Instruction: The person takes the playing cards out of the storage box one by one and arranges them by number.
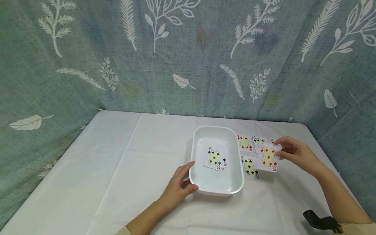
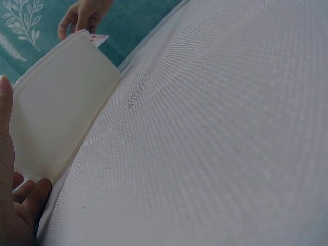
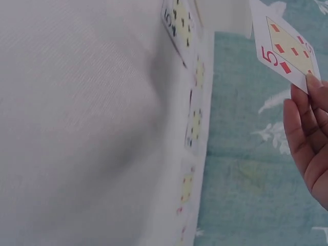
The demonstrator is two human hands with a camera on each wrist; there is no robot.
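Head view: your right hand (image 1: 295, 153) pinches the five of diamonds (image 1: 268, 157); keep it level over the white tray (image 1: 215, 189), which your left hand (image 1: 180, 186) grips steady.

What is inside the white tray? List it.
Inside the white tray lies a five of spades on top of two more cards; corners showing 6 and 5 peek out, the rest is covered.

Both hands bare; pale cream sleeve cuffs at forearms, black strap-mounted device on right wrist (image 1: 321, 222) (partly cropped).
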